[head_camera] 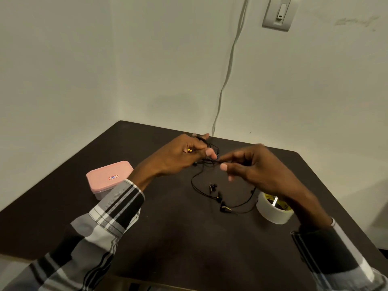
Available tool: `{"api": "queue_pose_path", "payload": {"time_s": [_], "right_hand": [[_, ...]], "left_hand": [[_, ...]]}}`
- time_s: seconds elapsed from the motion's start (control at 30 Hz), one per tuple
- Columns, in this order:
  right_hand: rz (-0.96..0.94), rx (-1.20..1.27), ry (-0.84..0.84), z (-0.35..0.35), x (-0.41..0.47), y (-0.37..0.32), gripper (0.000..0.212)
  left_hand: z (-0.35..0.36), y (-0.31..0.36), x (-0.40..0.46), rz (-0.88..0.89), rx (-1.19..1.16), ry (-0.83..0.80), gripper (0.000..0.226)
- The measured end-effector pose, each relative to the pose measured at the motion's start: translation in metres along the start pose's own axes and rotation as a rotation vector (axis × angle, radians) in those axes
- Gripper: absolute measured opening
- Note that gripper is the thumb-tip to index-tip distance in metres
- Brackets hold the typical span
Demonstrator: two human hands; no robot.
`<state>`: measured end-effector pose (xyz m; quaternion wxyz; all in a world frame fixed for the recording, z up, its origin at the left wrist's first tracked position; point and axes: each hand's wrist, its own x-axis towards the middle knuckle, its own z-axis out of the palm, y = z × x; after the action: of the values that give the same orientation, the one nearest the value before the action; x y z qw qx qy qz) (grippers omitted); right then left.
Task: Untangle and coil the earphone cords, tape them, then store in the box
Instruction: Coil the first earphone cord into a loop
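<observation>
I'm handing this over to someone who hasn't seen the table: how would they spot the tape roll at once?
Start at the dark table in the corner of the room and go to its right side, just under the person's right hand. There sits the tape roll, a squat white ring lying flat by the loose black earphone cords. It is the only round white thing; the pink box lies far left.

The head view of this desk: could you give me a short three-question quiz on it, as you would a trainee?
1. True or false: the pink box has its lid on.
2. Which hand has cord looped round its fingers? A. left hand B. right hand
3. Fill in: the tape roll stands under the person's ____ wrist.

Key: 1 true. 2 A; the right hand pinches the black cord between the hands. 3 right.
</observation>
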<state>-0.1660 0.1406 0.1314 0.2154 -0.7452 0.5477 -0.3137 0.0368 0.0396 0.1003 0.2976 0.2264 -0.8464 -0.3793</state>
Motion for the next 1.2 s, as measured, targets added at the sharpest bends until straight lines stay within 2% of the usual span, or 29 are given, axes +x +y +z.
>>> {"api": "queue_pose_path", "payload": {"time_s": [0.03,0.13,0.23,0.37,0.47,0.53,0.6,0.67,0.8,0.87,0.93,1.0,1.07,1.13,1.2], "right_hand": [[-0.027,-0.079,0.017,-0.006,0.003,-0.002,0.011],[-0.102,-0.190,0.014,-0.023,0.015,-0.012,0.004],[-0.147,-0.077,-0.073,-0.036,0.026,-0.020,0.010],[-0.149,0.213,-0.095,-0.036,0.039,-0.014,0.015],[-0.110,0.440,-0.014,-0.018,0.046,0.001,0.005],[-0.064,0.531,0.012,-0.002,0.048,0.011,0.021],[0.006,0.616,-0.032,0.017,0.043,0.021,0.016],[0.079,0.667,-0.105,0.035,0.033,0.029,0.025],[0.126,0.585,-0.204,0.050,0.010,0.032,0.028],[0.096,0.413,-0.191,0.046,0.002,0.027,0.027],[0.058,0.209,-0.165,0.037,-0.002,0.021,0.019],[0.021,0.007,-0.150,0.024,-0.005,0.011,0.018],[-0.009,-0.148,-0.109,0.009,-0.006,0.001,0.023],[-0.046,-0.188,-0.054,-0.006,-0.005,-0.007,0.021],[-0.084,-0.174,-0.024,-0.020,0.001,-0.013,0.010]], "left_hand": [[0.002,0.000,0.001,-0.010,0.021,-0.040,0.039],[0.006,0.002,-0.004,-0.078,0.013,-0.168,0.033],[0.008,0.008,-0.016,-0.088,-0.219,-0.294,0.029],[0.012,0.017,-0.030,0.033,-0.681,-0.381,0.026],[0.010,0.021,-0.028,0.160,-0.924,-0.361,0.026],[0.005,0.023,-0.022,0.205,-1.032,-0.316,0.026],[0.000,0.024,-0.016,0.237,-1.113,-0.223,0.025],[-0.005,0.023,-0.011,0.238,-1.135,-0.126,0.024],[-0.007,0.015,-0.011,0.154,-1.037,0.054,0.024],[-0.002,0.012,-0.010,0.075,-0.873,0.175,0.023],[0.002,0.007,-0.007,0.053,-0.614,0.251,0.023],[0.005,0.000,-0.005,0.049,-0.322,0.228,0.021],[0.009,-0.009,-0.003,0.023,-0.150,0.170,0.022],[0.013,-0.012,-0.002,0.001,-0.089,0.101,0.027],[0.019,-0.007,-0.003,-0.021,-0.083,0.031,0.033]]}}
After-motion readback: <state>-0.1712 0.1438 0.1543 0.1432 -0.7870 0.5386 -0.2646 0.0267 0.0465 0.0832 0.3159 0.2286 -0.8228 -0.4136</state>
